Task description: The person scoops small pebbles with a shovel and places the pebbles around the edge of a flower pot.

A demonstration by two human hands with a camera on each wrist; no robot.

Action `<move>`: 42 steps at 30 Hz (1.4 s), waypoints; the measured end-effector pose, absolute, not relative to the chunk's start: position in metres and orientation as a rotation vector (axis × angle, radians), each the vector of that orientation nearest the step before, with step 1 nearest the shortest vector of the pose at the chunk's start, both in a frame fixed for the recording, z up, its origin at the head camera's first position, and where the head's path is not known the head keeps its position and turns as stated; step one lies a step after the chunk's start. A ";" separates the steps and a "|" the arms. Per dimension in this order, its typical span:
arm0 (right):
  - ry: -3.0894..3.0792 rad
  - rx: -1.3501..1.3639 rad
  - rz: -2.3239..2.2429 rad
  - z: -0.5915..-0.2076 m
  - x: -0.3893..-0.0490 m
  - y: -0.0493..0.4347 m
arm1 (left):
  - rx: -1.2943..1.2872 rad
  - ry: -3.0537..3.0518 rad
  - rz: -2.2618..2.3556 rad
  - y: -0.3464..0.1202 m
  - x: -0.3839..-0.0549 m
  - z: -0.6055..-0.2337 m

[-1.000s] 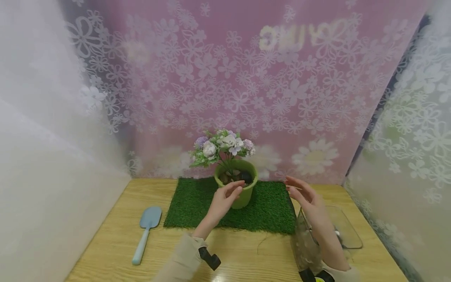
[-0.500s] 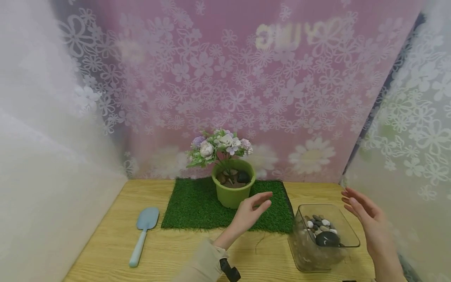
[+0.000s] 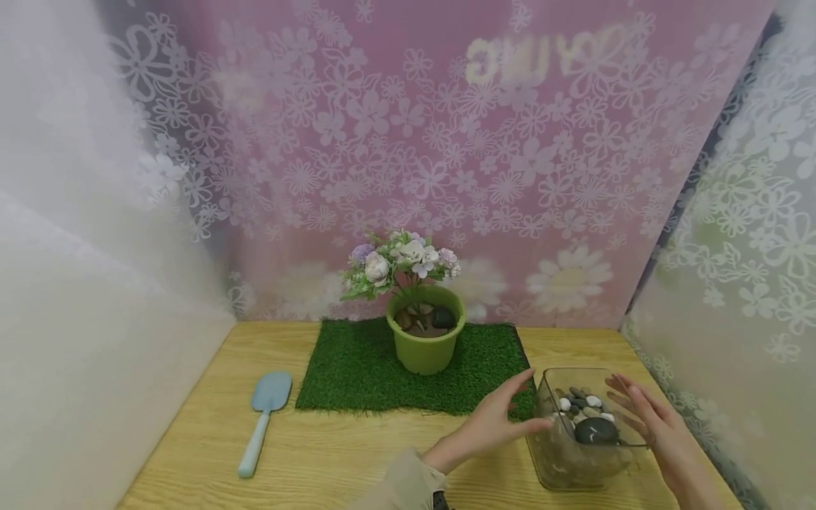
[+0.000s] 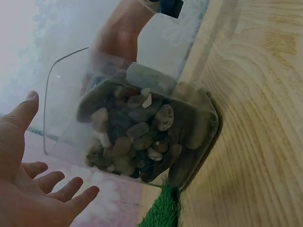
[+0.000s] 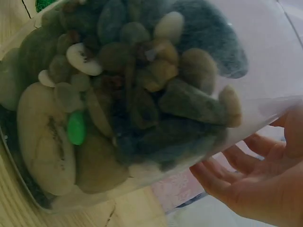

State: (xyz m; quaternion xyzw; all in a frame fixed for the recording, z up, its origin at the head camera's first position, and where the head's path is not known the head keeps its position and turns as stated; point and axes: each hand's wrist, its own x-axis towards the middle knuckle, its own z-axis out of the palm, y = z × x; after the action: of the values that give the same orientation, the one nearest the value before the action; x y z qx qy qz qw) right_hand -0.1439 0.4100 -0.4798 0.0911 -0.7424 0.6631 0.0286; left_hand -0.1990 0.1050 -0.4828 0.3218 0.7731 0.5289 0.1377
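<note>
A clear square container of stones stands on the table at the right, a large black stone on top inside. My left hand is at its left side, thumb and fingers spread. The left wrist view shows a gap between that hand and the container wall. My right hand is at the right side, fingers extended along the wall. In the right wrist view its fingers lie close to the wall; whether they touch, I cannot tell.
A green pot with white and purple flowers and stones stands on an artificial grass mat. A blue trowel lies on the wooden table at the left. Patterned curtains enclose the back and sides.
My left hand has moved right from in front of the pot to the container's left side. The right hand swung out rightward past the container, then came back in to its right side.
</note>
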 end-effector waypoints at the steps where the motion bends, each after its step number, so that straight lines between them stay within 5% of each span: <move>1: -2.303 0.314 2.053 -0.481 -0.144 0.409 | 0.929 2.261 1.501 0.108 -0.198 -0.483; 20: -2.285 0.159 2.040 -0.480 -0.144 0.391 | 1.005 2.272 1.488 0.119 -0.196 -0.494; 42: -2.225 -0.016 1.946 -0.485 -0.136 0.340 | 0.909 2.209 1.511 0.080 -0.192 -0.497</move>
State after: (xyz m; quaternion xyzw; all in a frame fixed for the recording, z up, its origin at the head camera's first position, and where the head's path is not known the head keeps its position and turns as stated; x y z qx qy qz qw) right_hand -0.1362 0.3402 -0.4851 -0.0054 -0.7495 0.6555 0.0927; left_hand -0.1921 0.0802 -0.4975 0.3175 0.7718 0.5281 0.1571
